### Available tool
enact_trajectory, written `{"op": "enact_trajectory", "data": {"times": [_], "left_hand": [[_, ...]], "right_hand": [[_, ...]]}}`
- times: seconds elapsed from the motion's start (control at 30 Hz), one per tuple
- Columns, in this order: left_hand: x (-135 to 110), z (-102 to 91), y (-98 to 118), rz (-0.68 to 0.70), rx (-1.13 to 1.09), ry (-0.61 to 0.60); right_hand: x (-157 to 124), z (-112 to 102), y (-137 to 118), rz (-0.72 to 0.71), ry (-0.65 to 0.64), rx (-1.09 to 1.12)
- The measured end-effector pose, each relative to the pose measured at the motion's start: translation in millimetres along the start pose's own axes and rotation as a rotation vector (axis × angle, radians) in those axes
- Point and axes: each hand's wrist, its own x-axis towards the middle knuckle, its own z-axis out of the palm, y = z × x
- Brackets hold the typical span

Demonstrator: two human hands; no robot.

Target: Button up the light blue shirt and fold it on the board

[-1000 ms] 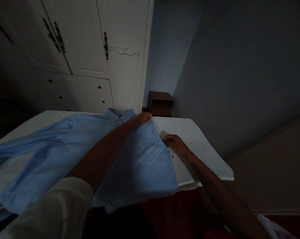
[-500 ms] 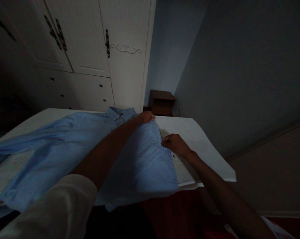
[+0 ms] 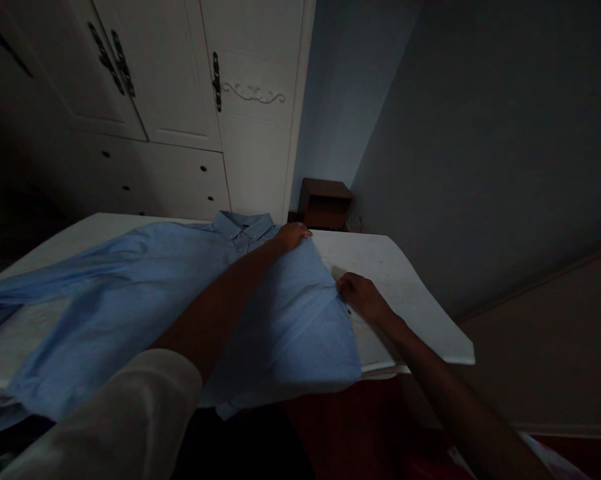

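Note:
A light blue button-up shirt (image 3: 180,280) lies spread on a white-topped table (image 3: 375,257), its collar at the far edge and its hem hanging over the near edge. My left hand (image 3: 293,236) reaches across the shirt and grips the fabric at the shoulder right of the collar. Beside the shirt's right edge, my right hand (image 3: 363,295) is closed in a pinch on the side fabric, drawing creases toward it. The right sleeve cannot be made out. On the left, the other sleeve (image 3: 45,280) stretches out toward the table's end.
A white wardrobe (image 3: 255,147) with dark handles stands behind the table. A small brown nightstand (image 3: 325,200) sits in the corner by the grey wall (image 3: 490,147). Below the near edge a dark red floor (image 3: 345,427) shows. The room is dim.
My right hand has moved a little to the right, and the shirt's side edge has been drawn out with it. My left hand has stayed at the shoulder.

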Motion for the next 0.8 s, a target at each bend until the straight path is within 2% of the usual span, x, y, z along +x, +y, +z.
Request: {"op": "enact_trajectory", "data": {"times": [0.17, 0.3, 0.5, 0.67, 0.8], "left_hand": [[-1, -1.4, 2, 0.007, 0.014, 0.01], [-3, -2.1, 4, 0.002, 0.013, 0.03], [-4, -0.7, 4, -0.009, 0.015, 0.038], [-5, -0.6, 2, 0.001, 0.007, 0.037], [-5, -0.9, 2, -0.001, 0.017, 0.027]], "right_hand": [[-11, -2, 6, -0.148, -0.008, 0.095], [-15, 4, 1, -0.204, 0.034, -0.027], [-15, 13, -6, -0.21, 0.147, -0.197], [-23, 15, -2, -0.119, 0.221, -0.228], [-32, 16, -6, -0.116, 0.213, -0.315]]}}
